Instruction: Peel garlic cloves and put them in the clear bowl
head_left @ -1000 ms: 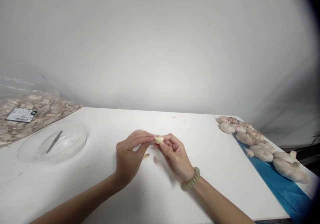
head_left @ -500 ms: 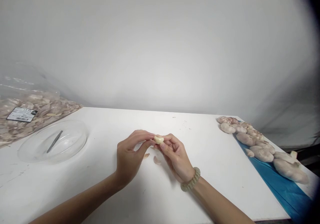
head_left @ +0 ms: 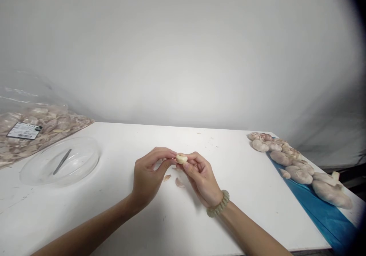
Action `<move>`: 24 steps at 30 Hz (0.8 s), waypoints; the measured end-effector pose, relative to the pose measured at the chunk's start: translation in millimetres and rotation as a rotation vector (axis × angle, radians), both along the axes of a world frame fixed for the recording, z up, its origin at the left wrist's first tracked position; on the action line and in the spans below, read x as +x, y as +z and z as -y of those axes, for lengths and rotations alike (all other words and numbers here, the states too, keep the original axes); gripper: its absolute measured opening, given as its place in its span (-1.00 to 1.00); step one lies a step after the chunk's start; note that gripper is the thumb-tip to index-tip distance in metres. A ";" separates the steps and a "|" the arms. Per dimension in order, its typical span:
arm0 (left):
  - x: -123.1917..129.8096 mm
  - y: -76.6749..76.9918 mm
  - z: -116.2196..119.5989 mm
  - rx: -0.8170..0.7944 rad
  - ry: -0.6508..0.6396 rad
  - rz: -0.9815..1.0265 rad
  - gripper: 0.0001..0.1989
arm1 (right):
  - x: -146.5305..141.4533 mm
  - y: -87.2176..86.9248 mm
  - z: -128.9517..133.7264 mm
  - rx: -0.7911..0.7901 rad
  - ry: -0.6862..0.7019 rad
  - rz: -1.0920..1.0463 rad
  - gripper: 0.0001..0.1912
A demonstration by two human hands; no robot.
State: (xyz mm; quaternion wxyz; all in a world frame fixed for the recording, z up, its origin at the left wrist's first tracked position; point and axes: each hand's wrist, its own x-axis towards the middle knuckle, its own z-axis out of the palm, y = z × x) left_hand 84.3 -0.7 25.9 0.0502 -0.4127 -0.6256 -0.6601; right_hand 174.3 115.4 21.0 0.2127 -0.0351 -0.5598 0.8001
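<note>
While the right hand (head_left: 202,177) pinches the clove (head_left: 181,158) above the worktop (head_left: 251,179), in from its far edge, the left hand (head_left: 147,176), nearly closed, meets its end, hold unclear; a light, steady grip should suit something so smooth.

A white table (head_left: 243,206) carries a clear dish (head_left: 85,157); skin scraps (head_left: 180,182); a blue sheet (head_left: 309,203); garlic bulbs (head_left: 299,175).

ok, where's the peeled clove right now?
In the head view, the peeled clove is just below centre, held between left hand and right hand, with loose skins on the white table lower in the picture.
</note>
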 end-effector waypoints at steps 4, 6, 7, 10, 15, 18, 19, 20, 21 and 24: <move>-1.4 1.9 0.3 -0.022 0.002 -0.030 -0.88 | -0.1 0.2 0.5 0.009 0.002 -0.012 -0.87; -2.1 2.6 0.2 -0.035 0.005 -0.040 -0.88 | -0.3 0.1 0.6 0.015 0.007 -0.018 -0.87; -2.3 2.7 0.1 -0.041 0.005 -0.043 -0.88 | -0.4 -0.1 0.6 0.020 0.009 -0.021 -0.86; -2.1 2.5 -0.5 -0.072 -0.007 -0.040 -0.88 | -0.7 -1.0 0.3 0.032 0.006 -0.022 -0.86; -0.7 3.4 -1.6 -0.147 -0.009 -0.040 -0.87 | -1.7 -2.0 -0.9 0.035 -0.013 -0.021 -0.86; 0.0 4.4 -1.4 -0.161 -0.011 -0.044 -0.87 | -2.2 -2.7 -1.5 0.033 -0.034 -0.024 -0.87; 0.2 4.5 -1.2 -0.162 -0.011 -0.043 -0.87 | -2.3 -2.8 -1.6 0.031 -0.039 -0.026 -0.87; 0.2 4.4 -0.9 -0.164 -0.007 -0.037 -0.88 | -2.4 -2.9 -1.6 0.028 -0.043 -0.028 -0.87; 0.1 4.2 -0.7 -0.167 -0.001 -0.029 -0.88 | -2.5 -2.9 -1.6 0.024 -0.044 -0.029 -0.87; -1.0 2.7 -0.5 -0.161 0.006 -0.015 -0.89 | -2.8 -2.5 -1.3 0.016 -0.041 -0.030 -0.88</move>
